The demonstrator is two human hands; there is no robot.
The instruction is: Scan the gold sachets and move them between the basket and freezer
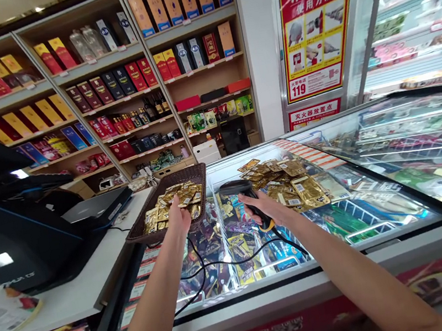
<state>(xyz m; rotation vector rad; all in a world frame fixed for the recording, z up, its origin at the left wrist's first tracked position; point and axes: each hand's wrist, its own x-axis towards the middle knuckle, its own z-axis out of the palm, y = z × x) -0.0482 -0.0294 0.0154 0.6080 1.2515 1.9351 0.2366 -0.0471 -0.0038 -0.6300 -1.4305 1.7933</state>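
My left hand (178,216) is over a dark brown woven basket (139,230) that holds many small gold packets (160,203). Its thumb and fingers are closed at a gold packet (187,200), partly hidden by the hand. In my right hand (260,208) is a black handheld barcode scanner (236,186), gripped by its handle, with its head towards the basket. More gold packets (306,190) lie in a loose pile on the freezer's glass top, just beyond the right hand. From the scanner a black cable (236,262) loops across the glass.
Under the glass of the chest freezer (244,314) are colourful wrapped goods. A dark checkout terminal (7,221) stands on the white counter (68,299) at left. Shelves (99,61) of boxed bottles line the back wall. A red sign (319,27) hangs at right.
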